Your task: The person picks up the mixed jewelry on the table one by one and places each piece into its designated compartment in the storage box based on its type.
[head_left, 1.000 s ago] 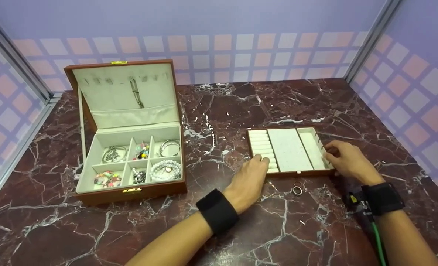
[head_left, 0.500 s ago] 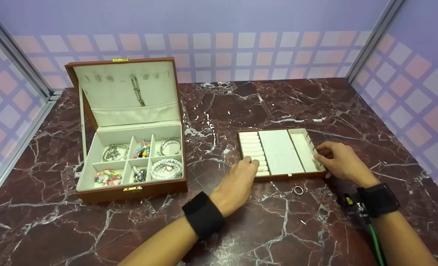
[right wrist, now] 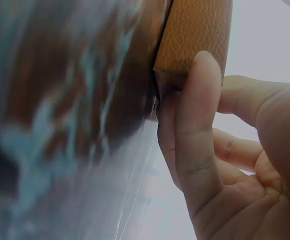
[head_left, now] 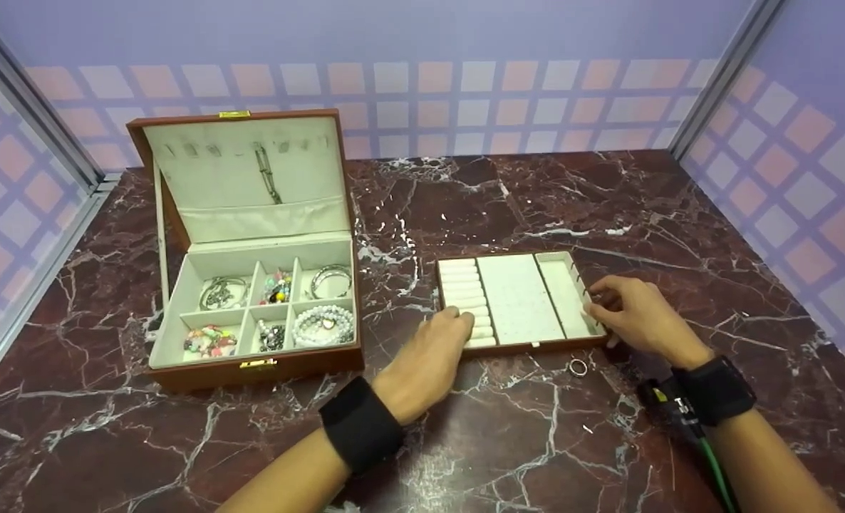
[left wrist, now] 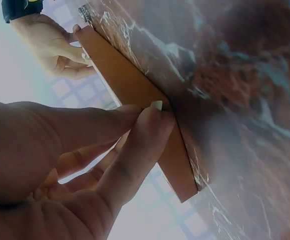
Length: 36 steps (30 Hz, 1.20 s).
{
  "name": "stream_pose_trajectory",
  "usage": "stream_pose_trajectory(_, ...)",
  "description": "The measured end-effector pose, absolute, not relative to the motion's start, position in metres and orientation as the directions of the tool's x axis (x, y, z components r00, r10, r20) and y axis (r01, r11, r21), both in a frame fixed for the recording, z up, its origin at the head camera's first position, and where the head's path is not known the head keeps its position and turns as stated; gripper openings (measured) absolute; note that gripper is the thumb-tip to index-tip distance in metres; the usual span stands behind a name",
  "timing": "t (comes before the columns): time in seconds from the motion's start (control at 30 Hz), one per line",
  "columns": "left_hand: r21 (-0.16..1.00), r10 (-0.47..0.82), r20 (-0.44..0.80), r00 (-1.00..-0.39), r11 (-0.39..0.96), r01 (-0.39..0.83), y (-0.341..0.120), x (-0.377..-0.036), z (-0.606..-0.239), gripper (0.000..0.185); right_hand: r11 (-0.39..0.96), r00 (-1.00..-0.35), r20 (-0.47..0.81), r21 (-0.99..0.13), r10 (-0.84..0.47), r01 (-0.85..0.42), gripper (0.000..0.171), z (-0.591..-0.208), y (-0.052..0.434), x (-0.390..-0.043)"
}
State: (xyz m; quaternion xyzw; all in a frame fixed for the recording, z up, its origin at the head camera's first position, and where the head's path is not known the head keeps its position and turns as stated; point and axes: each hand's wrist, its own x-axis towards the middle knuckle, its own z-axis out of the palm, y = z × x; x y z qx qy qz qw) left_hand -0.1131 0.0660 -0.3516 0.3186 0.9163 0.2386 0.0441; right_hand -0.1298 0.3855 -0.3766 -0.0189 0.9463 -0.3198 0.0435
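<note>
A shallow brown jewelry tray (head_left: pixel 522 306) with cream lining lies on the marble table. It has ring rolls on its left, a flat white panel in the middle and a slot with small hooks at the right. My left hand (head_left: pixel 429 356) grips its front left corner, thumb and fingertips closed on the leather edge (left wrist: pixel 120 65) in the left wrist view. At the opposite end, my right hand (head_left: pixel 640 317) holds the right side near the front corner. In the right wrist view its fingers lie against the brown leather corner (right wrist: pixel 192 40).
An open brown jewelry box (head_left: pixel 201 372) stands at the left, lid raised, a necklace (head_left: pixel 267 174) hanging inside it. Its compartments hold bead bracelets (head_left: pixel 323 326), bangles (head_left: pixel 331 281) and colorful beads (head_left: pixel 209 342). A ring (head_left: pixel 578 368) lies in front of the tray.
Both hands have slid the tray leftward across the table, toward the jewelry box. The ring in front of the tray has stayed in place.
</note>
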Motion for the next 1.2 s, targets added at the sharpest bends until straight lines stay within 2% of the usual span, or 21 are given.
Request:
stream_pose_trajectory(0.37,0.483,0.605,0.076,-0.793,0.673,0.560,0.047,-0.113,-0.351,0.021,0.786,-0.996,-0.056,-0.618,-0.069,-0.020,0.034,-0.375,0.367,-0.128)
stream_pose_trajectory(0.57,0.449,0.599,0.087,-0.796,0.690,0.569,0.041,-0.114,-0.350,0.029,0.779,-0.994,-0.072,-0.627,-0.079,-0.017,0.037,-0.374,0.362,-0.127)
stream_pose_trajectory(0.67,0.432,0.594,0.095,-0.799,0.698,0.571,0.040,-0.114,-0.350,0.030,0.816,-0.996,-0.049,-0.577,-0.080,-0.037,0.036,-0.371,0.362,-0.126)
stream_pose_trajectory(0.83,0.415,0.580,0.106,-0.808,0.713,0.566,0.041,-0.113,-0.352,0.020,0.886,-0.997,-0.008,-0.459,-0.078,-0.066,0.024,-0.355,0.364,-0.116)
stream_pose_trajectory(0.97,0.375,0.560,0.123,-0.820,0.739,0.560,0.043,-0.114,-0.353,0.013,0.885,-0.987,-0.074,-0.455,-0.145,-0.096,0.017,-0.342,0.360,-0.103)
stream_pose_trajectory(1.1,0.379,0.547,0.140,-0.825,0.741,0.555,0.043,-0.115,-0.352,0.013,0.862,-0.942,-0.199,-0.485,-0.271,-0.145,0.010,-0.337,0.349,-0.090)
stream_pose_trajectory(1.2,0.405,0.539,0.142,-0.831,0.734,0.545,0.043,-0.116,-0.353,0.008,0.881,-0.916,-0.260,-0.441,-0.306,-0.170,0.012,-0.338,0.339,-0.085)
